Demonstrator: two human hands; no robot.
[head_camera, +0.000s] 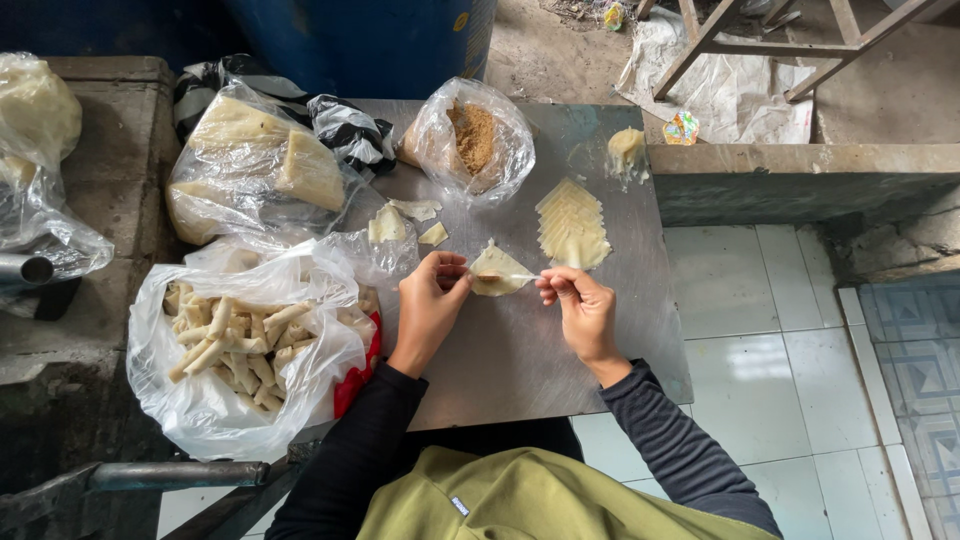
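My left hand (428, 305) and my right hand (580, 308) each pinch one end of a pale dough wrapper (497, 268) lying on the metal tabletop (520, 350). The wrapper is folded over between the two hands. Just beyond my right hand lies a fanned stack of flat wrappers (572, 225). A clear bag of brown crumbly filling (472, 138) stands open behind the wrapper. To the left of my left hand, a white plastic bag (215, 400) holds several finished rolls (235, 340).
A clear bag of wrapper sheets (255, 165) lies at the back left, with loose dough scraps (405, 222) beside it. A dough lump (627, 148) sits at the table's far right corner. A blue barrel (360, 40) stands behind; tiled floor (760, 320) lies to the right.
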